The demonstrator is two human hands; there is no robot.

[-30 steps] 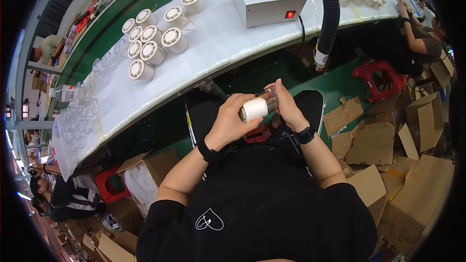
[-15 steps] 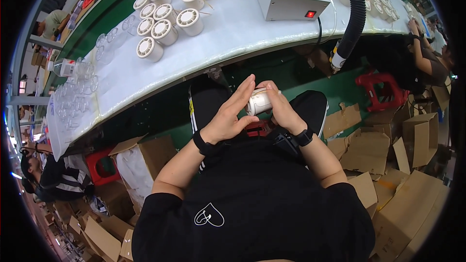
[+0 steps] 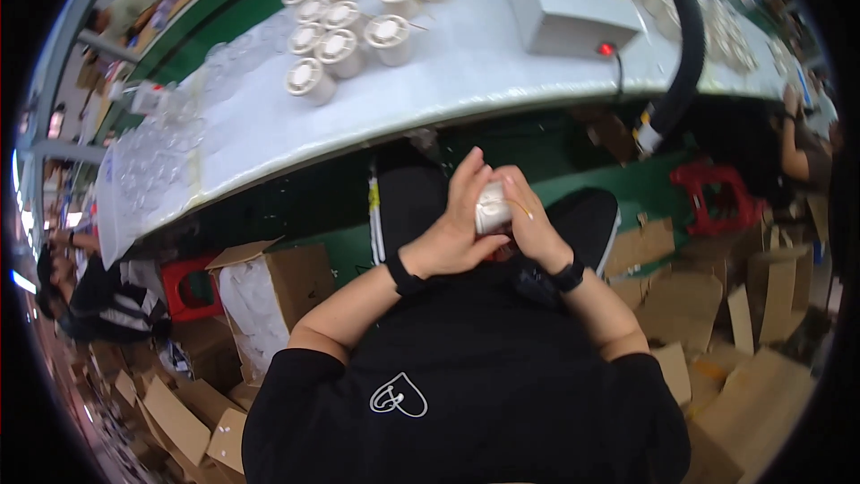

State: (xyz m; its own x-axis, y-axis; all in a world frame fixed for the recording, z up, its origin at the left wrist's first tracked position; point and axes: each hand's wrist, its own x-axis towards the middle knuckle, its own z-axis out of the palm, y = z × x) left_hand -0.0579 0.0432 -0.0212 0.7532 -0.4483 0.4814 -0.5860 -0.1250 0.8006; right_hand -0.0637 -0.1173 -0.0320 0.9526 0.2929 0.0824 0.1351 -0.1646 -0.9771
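Between my palms, over my lap, I hold a white round plastic housing [image 3: 492, 208]. My left hand [image 3: 455, 222] presses on its left side, fingers stretched upward and thumb along the lower edge. From the right, my right hand [image 3: 530, 220] wraps it. A thin yellowish wire [image 3: 521, 208] shows against the right hand. The housing's far side is covered by fingers, and motion blurs its details. On the bench beyond stand several similar white housings [image 3: 339, 50] with slotted round tops, some trailing thin wires.
The white-covered bench [image 3: 296, 139] carries a grey box [image 3: 573, 22] with a lit red switch, and clear plastic cups [image 3: 152, 161]. A black flexible hose [image 3: 688, 54] hangs over its edge. Cardboard boxes [image 3: 291, 291], red stools [image 3: 717, 197] and other people flank me.
The whole view has shifted, so the bench and its things sit lower and further right. The housing has turned between my hands, and its wire now shows by the right hand.
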